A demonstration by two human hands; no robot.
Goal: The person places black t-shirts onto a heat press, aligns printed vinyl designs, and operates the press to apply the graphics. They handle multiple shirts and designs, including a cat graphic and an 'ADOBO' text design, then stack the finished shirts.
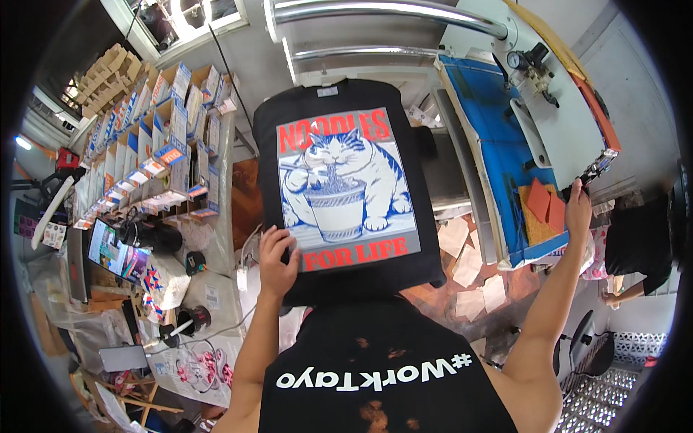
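A black T-shirt point(346, 285) lies spread out in front of me, collar at the far end. Its print point(346, 187) has a blue-and-white cat eating noodles from a cup, with red lettering above and below. My left hand point(278, 263) is closed at the shirt's lower left edge, fingers bent over the cloth beside the print. Out to the right, my right hand point(577, 209) reaches up to the corner of a press-like machine point(567, 130). Its fingers are closed by a dark fitting on that corner; what they grip is partly hidden.
Chrome bars point(390, 16) cross the far side. Under the machine, a blue board point(476, 108) bears orange pads point(545, 206). Open cardboard boxes point(155, 144), a lit screen point(115, 249) and cables crowd the left. Paper sheets point(468, 265) lie on the floor. Another person point(639, 242) is at right.
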